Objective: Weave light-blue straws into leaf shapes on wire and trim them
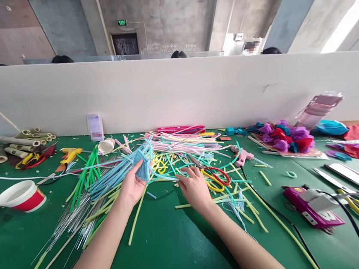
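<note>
grips a light-blue folded piece in the left hand and pinches a thin blue strip with the right hand. holds both hands apart above a green table, near a heap of pink strips.

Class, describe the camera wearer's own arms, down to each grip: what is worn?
The left forearm and right forearm are bare, with no sleeve in view. The left grip and right grip are ungloved hands; no ring, watch or bracelet shows.
</note>
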Tool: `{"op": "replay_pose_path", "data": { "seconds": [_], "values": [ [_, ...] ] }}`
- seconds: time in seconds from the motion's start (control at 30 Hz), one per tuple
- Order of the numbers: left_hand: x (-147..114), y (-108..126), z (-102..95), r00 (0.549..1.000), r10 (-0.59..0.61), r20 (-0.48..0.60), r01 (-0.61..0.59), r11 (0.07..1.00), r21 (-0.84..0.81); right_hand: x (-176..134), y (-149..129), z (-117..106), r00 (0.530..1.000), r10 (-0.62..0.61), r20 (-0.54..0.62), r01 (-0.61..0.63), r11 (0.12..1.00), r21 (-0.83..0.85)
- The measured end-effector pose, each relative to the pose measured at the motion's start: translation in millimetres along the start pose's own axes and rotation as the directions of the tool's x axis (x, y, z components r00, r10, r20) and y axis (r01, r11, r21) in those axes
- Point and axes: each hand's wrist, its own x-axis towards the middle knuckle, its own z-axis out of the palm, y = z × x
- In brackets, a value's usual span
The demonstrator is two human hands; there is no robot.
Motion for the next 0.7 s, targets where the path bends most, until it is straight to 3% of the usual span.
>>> {"op": "replay_pose_path", "data": {
  "seconds": [0.13,0.23,0.37,0.47,0.57,0.7],
  "values": [
    [2.1,6.5,-0.9,0.998,0.054,-0.026,-0.057,0.993,-0.107,-0.7,-2.6,-3.3,0.999,-0.012,0.036,0.011,0.999,0.045],
    [4.0,10.2,-1.7,0.994,0.1,-0.042,-0.105,0.981,-0.162,-1.8,-7.7,-8.4,0.988,-0.109,0.107,0.084,0.974,0.209],
    [4.5,10.4,-3.4,0.996,0.076,-0.048,-0.082,0.984,-0.16,-4.1,-14.7,-19.9,0.918,-0.275,0.287,0.114,0.874,0.473],
    [2.1,10.1,-3.0,1.0,0.013,-0.002,-0.013,0.992,-0.126,-4.7,-19.4,-33.7,0.879,-0.34,0.334,0.081,0.797,0.599],
    [-1.6,11.7,-0.4,0.999,-0.043,0.028,0.046,0.992,-0.118,-1.8,-21.2,-45.2,0.915,-0.263,0.307,-0.013,0.739,0.673],
    [-5.7,12.0,1.6,0.997,-0.075,0.034,0.076,0.996,-0.05,7.3,-13.5,-41.2,0.984,0.048,0.171,-0.154,0.711,0.686]
  ]
}}
